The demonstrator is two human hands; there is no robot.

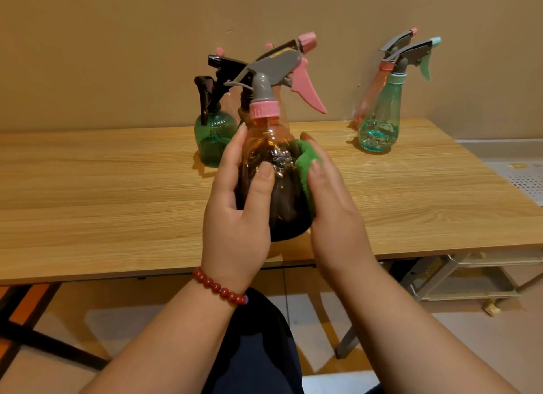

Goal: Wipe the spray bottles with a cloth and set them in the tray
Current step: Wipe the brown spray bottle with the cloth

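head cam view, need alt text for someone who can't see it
Left hand holds an orange spray bottle above a wooden table while the right hand presses a green cloth to its side. More bottles stand behind.

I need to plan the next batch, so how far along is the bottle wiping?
Nothing visibly finished: no bottle sits in a tray here. In hand: the left hand holds the orange bottle while the right hand presses the green cloth on it. Left: green bottle, teal bottle and others wait on the table.
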